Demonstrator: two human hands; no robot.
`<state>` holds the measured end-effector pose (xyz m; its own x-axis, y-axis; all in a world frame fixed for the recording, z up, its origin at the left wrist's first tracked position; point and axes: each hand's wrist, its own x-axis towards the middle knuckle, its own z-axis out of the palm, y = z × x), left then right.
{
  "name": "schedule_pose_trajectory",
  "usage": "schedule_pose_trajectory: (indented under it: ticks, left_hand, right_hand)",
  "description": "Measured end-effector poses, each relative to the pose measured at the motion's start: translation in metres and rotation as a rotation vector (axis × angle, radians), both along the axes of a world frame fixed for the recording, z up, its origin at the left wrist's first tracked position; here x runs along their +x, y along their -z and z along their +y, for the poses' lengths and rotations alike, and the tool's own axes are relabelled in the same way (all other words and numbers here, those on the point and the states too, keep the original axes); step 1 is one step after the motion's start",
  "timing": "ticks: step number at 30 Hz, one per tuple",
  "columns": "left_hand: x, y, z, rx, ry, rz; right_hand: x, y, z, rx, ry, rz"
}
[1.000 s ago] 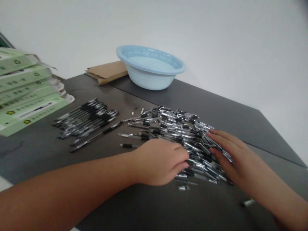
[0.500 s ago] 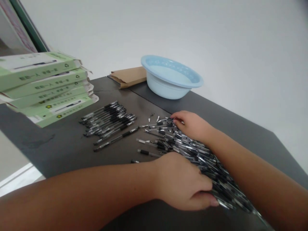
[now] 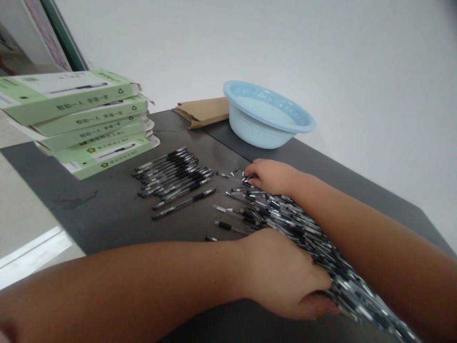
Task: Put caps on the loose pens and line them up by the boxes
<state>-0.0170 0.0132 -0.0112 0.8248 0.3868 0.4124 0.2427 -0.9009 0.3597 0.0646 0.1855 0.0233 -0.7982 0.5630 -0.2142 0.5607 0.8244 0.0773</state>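
Note:
A long heap of loose black-and-clear gel pens (image 3: 303,224) stretches across the table, with refills or pen parts seeming mixed in. My left hand (image 3: 285,276) is at the near side of the heap, thumb and forefinger curled around some pens; its other fingers are hidden. At the heap's far left end, my right hand (image 3: 273,175) has its fingertips pinched together low on the table. What lies between them is too small to make out. Left of the heap is a row of assembled pens (image 3: 174,174), side by side, with one pen (image 3: 183,204) slightly apart.
Stacked green-and-white pen boxes (image 3: 85,114) stand at the left. Toward the wall are a brown paper bag (image 3: 207,112) and a light-blue basin (image 3: 262,128). Small loose tips (image 3: 233,173) lie beside my right fingertips. The dark table (image 3: 117,224) has its edge at lower left.
The view has turned slightly left, so everything sits farther right. My right hand has moved left over the table toward the small loose tips. My left hand stays at the heap.

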Motion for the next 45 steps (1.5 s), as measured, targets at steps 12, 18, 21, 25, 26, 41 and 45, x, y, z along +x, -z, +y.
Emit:
schedule_pose_trajectory:
  ticks: [12,18,21,25,26,41,45]
  left_hand:
    - [-0.001,0.000,-0.002,0.061,-0.025,-0.037]
    - [0.003,-0.001,-0.002,0.008,-0.011,0.025]
    - [0.003,-0.001,-0.002,-0.006,-0.005,0.009]
    - [-0.001,-0.003,-0.003,-0.034,-0.051,0.031]
    - [-0.003,-0.005,-0.004,-0.042,-0.075,0.038]
    - [-0.001,-0.012,0.006,-0.233,-0.081,0.219]
    - [0.001,-0.012,0.006,-0.253,-0.084,0.203]
  right_hand:
    - [0.007,0.005,-0.040,0.222,-0.072,-0.049]
    - [0.019,0.002,-0.067,0.310,-0.068,0.087]
    - [0.041,0.002,-0.088,0.288,0.063,0.395]
    - [0.094,0.006,-0.138,0.121,0.491,0.938]
    - [0.108,0.008,-0.154,0.066,0.558,1.056]
    - [0.162,0.056,-0.266,-0.394,0.887,1.591]
    - [0.159,0.059,-0.264,-0.449,0.879,1.614]
